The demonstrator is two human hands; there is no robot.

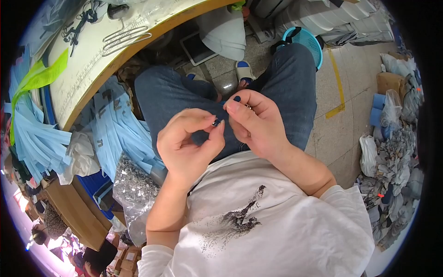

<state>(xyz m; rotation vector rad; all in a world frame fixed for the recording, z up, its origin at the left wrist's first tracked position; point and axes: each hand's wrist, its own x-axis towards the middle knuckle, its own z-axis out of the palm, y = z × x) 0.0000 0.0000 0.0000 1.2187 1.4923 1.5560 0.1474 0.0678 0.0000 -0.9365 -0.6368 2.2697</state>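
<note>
Left grip: the left hand [189,145] is pinching a small dark piece [216,123] between the tips of thumb and forefinger, the gap there closing down to the piece's own thickness.
Right grip: the right hand [260,124] is pressing thumb to forefinger around a small dark blue tip [236,99], which is poking out above the thumb; its other fingers are curling inward.
Held pieces: both are sitting near each other over the lap, out past the worktop's front edge; whether they are joining into one thing, I cannot tell.
Left end: a lime-green strip [44,76] is draping by the worktop's left edge, and light blue strips [37,136] are hanging beside it.
Worktop: the white worktop [85,85] is carrying black cords [80,27], well back from the front edge, and a bent wire [127,40] just beside that edge.
Below the front edge: more blue strips with dark marks [115,127] are lying near the left corner, and a clear bag [134,184] is bulging beside them.
Lap: blue jeans [159,94] are covering the legs.
Right floor: a turquoise basket [310,42] is standing beside the right knee; farther right, grey scraps [390,171] are piling up.
</note>
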